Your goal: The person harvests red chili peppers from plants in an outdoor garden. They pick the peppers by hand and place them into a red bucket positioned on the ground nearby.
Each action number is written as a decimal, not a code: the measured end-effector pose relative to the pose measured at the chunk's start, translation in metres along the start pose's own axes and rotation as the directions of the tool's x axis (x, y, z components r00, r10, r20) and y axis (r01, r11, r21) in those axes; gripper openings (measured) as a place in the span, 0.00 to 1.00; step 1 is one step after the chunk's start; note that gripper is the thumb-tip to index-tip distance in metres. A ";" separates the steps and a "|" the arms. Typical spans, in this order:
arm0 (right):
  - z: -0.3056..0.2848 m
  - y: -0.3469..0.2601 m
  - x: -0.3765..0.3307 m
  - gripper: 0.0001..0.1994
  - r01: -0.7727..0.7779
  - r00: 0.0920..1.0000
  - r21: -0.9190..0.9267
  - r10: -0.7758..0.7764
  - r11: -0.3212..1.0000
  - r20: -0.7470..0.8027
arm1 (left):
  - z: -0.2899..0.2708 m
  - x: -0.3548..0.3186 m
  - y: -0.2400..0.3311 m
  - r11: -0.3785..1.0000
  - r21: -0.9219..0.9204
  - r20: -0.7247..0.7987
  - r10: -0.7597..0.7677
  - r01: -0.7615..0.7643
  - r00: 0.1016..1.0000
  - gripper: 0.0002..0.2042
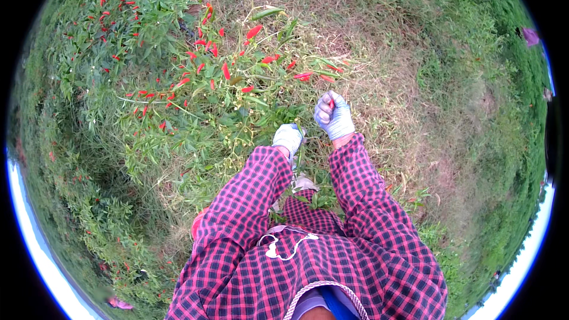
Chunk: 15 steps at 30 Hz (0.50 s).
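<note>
Ahead, a leafy green pepper plant (226, 120) spreads just beyond the gloved left hand (288, 138), which curls by its leaves, its hold too hidden to tell. The gloved right hand (335, 117) is closed around a small, bright red pepper (332, 104)

Chilli field (403, 118), red peppers (253, 31), dry grass (379, 59)

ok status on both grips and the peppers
Right grip closed on a red pepper. Left grip at green leaves, hold unclear. Other red peppers beyond, amid foliage.
</note>
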State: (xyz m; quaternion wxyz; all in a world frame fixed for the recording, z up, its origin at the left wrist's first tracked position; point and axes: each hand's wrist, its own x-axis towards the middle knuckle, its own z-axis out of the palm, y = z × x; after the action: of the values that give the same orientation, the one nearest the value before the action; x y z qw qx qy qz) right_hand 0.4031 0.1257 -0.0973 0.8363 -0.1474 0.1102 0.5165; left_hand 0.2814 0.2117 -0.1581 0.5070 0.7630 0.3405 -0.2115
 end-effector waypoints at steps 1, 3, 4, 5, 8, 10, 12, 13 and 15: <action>0.002 0.003 0.004 0.09 0.025 0.975 -0.165 -0.060 0.986 -0.212 | 0.000 0.002 -0.004 1.000 -0.023 0.000 -0.004 0.004 1.000 0.07; 0.008 0.009 0.013 0.06 -0.034 0.788 -0.475 -0.268 0.880 -0.554 | 0.000 0.000 -0.005 1.000 -0.026 0.000 0.001 -0.001 1.000 0.07; -0.003 0.006 0.017 0.04 -0.008 0.826 -0.537 -0.298 0.843 -0.479 | 0.002 -0.006 0.004 0.997 -0.054 -0.017 -0.059 0.058 0.998 0.07; -0.013 0.000 0.021 0.05 -0.062 0.821 -0.635 -0.323 0.770 -0.472 | 0.001 -0.009 0.011 0.996 -0.049 0.021 -0.068 0.069 0.997 0.08; -0.015 0.004 0.045 0.07 -0.152 0.848 -0.877 -0.396 0.456 -0.353 | -0.013 -0.029 0.040 0.984 0.157 -0.017 -0.085 0.086 0.996 0.13; -0.012 0.014 0.058 0.09 -0.082 0.880 -0.982 -0.450 0.169 -0.151 | -0.017 -0.036 0.045 0.955 0.292 -0.021 -0.053 0.057 0.998 0.13; -0.006 0.014 0.064 0.08 -0.070 0.881 -0.997 -0.467 0.029 -0.076 | -0.023 -0.040 0.047 0.910 0.415 -0.001 -0.003 0.004 1.000 0.11; -0.002 0.013 0.065 0.07 -0.098 0.881 -0.995 -0.464 0.025 -0.098 | -0.028 -0.040 0.048 0.877 0.480 0.036 0.001 -0.018 0.999 0.11; -0.007 0.010 0.066 0.07 -0.117 0.879 -0.990 -0.457 0.077 -0.139 | -0.045 -0.046 0.063 0.800 0.594 0.125 0.010 -0.083 0.992 0.11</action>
State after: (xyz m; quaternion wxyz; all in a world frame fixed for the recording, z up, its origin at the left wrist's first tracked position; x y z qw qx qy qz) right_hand 0.4236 0.1823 -0.1271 0.5273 -0.7866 -0.1063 0.3031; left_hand 0.2953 0.2232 -0.0702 0.2646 0.8785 0.2079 -0.3392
